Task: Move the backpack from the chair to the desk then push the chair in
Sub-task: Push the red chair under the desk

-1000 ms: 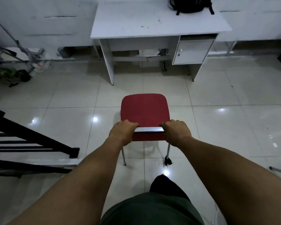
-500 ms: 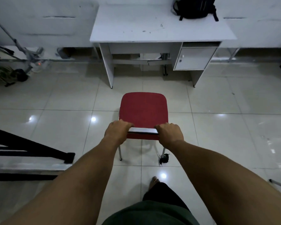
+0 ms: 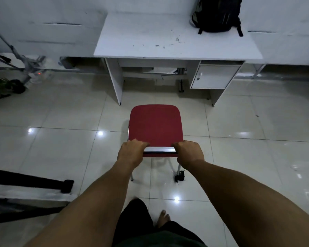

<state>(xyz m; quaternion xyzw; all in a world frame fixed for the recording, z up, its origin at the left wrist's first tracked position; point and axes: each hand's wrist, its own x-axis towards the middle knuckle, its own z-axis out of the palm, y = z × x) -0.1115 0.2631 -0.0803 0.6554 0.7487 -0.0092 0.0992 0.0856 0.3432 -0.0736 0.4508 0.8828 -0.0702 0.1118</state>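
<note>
A red chair (image 3: pixel 155 124) with metal legs stands on the tiled floor, its front edge a short way from the white desk (image 3: pixel 144 41). My left hand (image 3: pixel 131 154) and my right hand (image 3: pixel 190 152) both grip the chrome top bar of the chair's back, one at each end. The black backpack (image 3: pixel 217 14) sits upright on the desk's far right corner against the wall. The chair seat is bare.
The desk has an open knee space on the left and a small cupboard (image 3: pixel 215 76) on the right. A black frame (image 3: pixel 30 182) lies on the floor at the left. Metal stands and a plant (image 3: pixel 5 84) are at the far left. My bare foot (image 3: pixel 163 219) is behind the chair.
The chair has slid forward towards the desk with both hands on its back, and I have stepped closer; the desk and backpack appear larger and lower in view.
</note>
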